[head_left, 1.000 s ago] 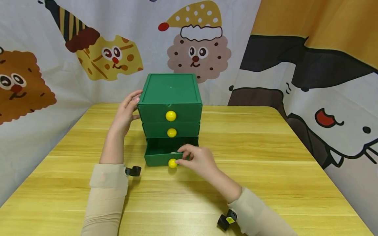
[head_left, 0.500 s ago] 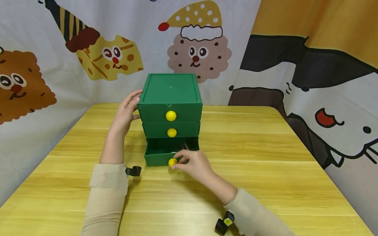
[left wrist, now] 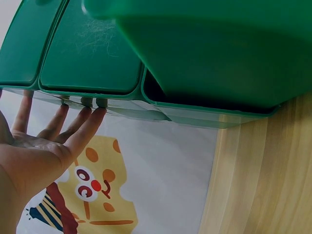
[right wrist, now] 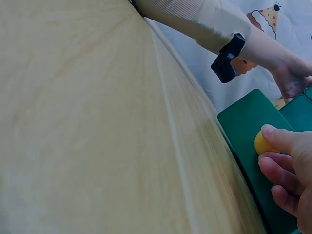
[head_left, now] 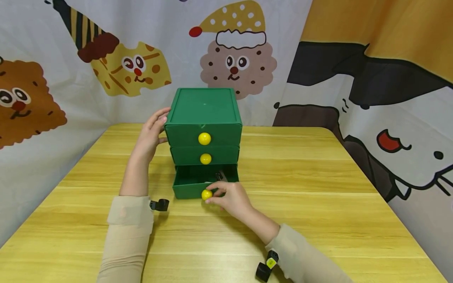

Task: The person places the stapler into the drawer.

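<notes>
A green cabinet (head_left: 205, 106) of three stacked drawers stands on the table, each front with a round yellow knob. Its bottom drawer (head_left: 187, 192) is pulled out; the upper two are closed. My right hand (head_left: 231, 197) pinches the bottom drawer's yellow knob (right wrist: 263, 144) between thumb and fingers. Inside that drawer, at the right, lies a small dark object with a shiny part (head_left: 221, 176), partly hidden by the hand. My left hand (head_left: 150, 135) rests its fingertips on the cabinet's left side, fingers spread and fairly straight in the left wrist view (left wrist: 53, 141).
The wooden table (head_left: 311, 188) extends on both sides of the cabinet and in front of it. A curtain (head_left: 141, 23) with cartoon prints hangs behind. Each sleeve carries a small black wrist camera (head_left: 160, 205).
My right hand has moved slightly down and left from the drawer's front rim onto its knob, uncovering the dark object inside. The left hand and the cabinet have stayed put.
</notes>
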`<action>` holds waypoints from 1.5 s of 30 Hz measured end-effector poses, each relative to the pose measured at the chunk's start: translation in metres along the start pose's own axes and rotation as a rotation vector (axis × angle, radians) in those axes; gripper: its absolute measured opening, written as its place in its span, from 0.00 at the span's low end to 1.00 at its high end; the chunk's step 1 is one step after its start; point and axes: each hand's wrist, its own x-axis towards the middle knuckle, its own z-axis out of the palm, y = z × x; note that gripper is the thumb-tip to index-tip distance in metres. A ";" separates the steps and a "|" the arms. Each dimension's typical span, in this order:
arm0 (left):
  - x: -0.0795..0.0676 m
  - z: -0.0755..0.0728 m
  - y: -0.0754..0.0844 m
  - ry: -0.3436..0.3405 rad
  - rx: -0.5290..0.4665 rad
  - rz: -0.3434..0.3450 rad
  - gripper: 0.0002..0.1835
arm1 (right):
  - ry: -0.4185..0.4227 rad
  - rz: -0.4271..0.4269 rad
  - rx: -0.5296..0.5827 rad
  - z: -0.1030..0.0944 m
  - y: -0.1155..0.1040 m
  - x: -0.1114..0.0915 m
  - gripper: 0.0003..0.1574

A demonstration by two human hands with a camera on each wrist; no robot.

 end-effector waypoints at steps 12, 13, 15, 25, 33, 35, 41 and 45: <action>0.000 -0.001 -0.001 0.003 -0.002 0.004 0.27 | 0.014 -0.002 0.000 0.003 0.005 0.011 0.16; 0.000 -0.001 -0.001 0.002 -0.002 0.005 0.27 | 0.017 0.001 0.001 0.003 0.006 0.013 0.16; 0.000 -0.001 -0.001 0.001 -0.005 0.007 0.27 | 0.023 0.007 0.002 0.003 0.007 0.017 0.16; -0.002 -0.001 -0.001 -0.003 -0.001 0.000 0.27 | 0.051 0.082 0.019 0.003 0.014 0.034 0.16; -0.002 -0.001 -0.001 -0.006 -0.007 0.007 0.27 | 0.066 0.127 0.050 0.003 0.020 0.044 0.17; -0.002 -0.001 -0.001 -0.005 -0.006 0.008 0.27 | 0.070 0.135 0.061 0.003 0.021 0.047 0.16; -0.002 0.000 -0.001 -0.005 0.001 0.010 0.27 | 0.093 0.159 0.096 0.003 0.023 0.052 0.16; -0.002 0.000 0.000 -0.005 -0.005 0.015 0.26 | 0.097 0.153 0.109 0.003 0.023 0.053 0.16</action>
